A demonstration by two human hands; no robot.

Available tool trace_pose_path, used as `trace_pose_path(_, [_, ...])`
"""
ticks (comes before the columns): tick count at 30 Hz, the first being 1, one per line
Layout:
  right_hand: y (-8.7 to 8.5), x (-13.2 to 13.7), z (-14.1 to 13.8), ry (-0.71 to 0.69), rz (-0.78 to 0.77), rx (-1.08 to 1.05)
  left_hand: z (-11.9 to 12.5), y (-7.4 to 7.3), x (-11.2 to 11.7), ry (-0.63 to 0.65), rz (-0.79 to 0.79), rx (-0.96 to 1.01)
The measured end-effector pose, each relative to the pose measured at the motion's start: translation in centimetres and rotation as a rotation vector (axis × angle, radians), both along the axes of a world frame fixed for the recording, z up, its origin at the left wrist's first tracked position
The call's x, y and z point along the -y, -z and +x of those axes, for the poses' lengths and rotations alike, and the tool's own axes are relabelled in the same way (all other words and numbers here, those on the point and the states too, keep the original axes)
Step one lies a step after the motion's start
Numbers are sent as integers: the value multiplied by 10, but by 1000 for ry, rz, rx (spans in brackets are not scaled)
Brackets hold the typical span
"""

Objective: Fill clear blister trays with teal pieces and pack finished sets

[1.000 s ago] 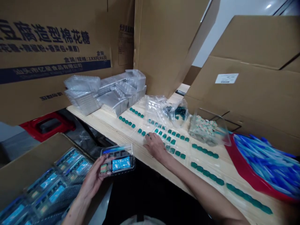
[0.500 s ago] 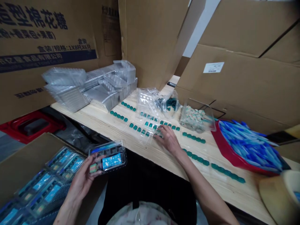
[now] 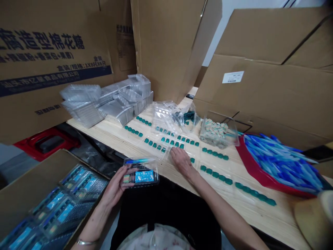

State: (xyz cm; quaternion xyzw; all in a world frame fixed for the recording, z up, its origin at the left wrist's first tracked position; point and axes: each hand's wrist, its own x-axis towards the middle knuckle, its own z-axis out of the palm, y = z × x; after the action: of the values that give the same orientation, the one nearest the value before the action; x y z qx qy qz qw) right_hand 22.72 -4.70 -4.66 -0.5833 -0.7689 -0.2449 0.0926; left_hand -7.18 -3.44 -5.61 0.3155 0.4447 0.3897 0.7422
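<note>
My left hand (image 3: 117, 184) grips the left end of a clear plastic tray (image 3: 153, 164), held just off the table's front edge. In the tray lie a blue patterned packet (image 3: 144, 176), a small striped block (image 3: 126, 178) and a bright blue strip along the back. My right hand (image 3: 181, 160) is down at the table, fingers curled and pressed together beside the rows of small dark green pieces (image 3: 170, 141). Its fingertips are partly hidden, so what they pinch cannot be made out. One green piece (image 3: 192, 160) shows just right of the hand.
Stacked clear trays (image 3: 114, 100) stand at the back left. A clear box of pale pieces (image 3: 218, 130) and a red basin of blue sticks (image 3: 281, 163) are to the right. At lower left, a carton (image 3: 70, 154) holds filled trays. Large cardboard boxes (image 3: 166, 41) wall the back.
My left hand has carried the tray rightward, closer to my right hand. My right hand has drawn slightly back toward me, its fingers now curled closer together. The view has shifted a little.
</note>
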Motion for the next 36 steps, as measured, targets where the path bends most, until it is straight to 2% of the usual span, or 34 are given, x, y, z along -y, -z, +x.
trace_pose_path(5, [-23, 12, 4, -134, 173, 91, 16, 1, 3, 59, -2, 47])
trace_pose_path(9, [-44, 33, -6, -267, 234, 92, 29, 2, 8, 75, -17, 103])
trace_pose_path(13, [-59, 57, -23, -372, 228, -33, 39, 6, 12, 83, -27, 202])
trace_pose_path(16, [-63, 67, -40, -431, 189, -324, 44, 9, 15, 60, -59, 261])
trace_pose_path(18, [-60, 69, -54, -387, 182, -722, 46, 10, 17, 47, -69, 304])
trace_pose_path(22, [-48, 66, -84, -122, 51, -1657, 49, 8, 20, 33, -88, 383])
trace_pose_path(25, [-35, 63, -102, -11, -73, -2098, 49, 5, 21, 46, -111, 434])
trace_pose_path(27, [-26, 64, -111, 47, -98, -2247, 49, 3, 22, 45, -119, 456])
trace_pose_path(31, [-13, 70, -127, 136, -136, -2388, 50, 0, 23, 45, -123, 461])
trace_pose_path(34, [-8, 74, -137, 224, -196, -2429, 54, 0, 27, 42, -76, 409])
trace_pose_path(36, [-7, 75, -139, 284, -299, -2381, 55, 0, 29, 1, -30, 354])
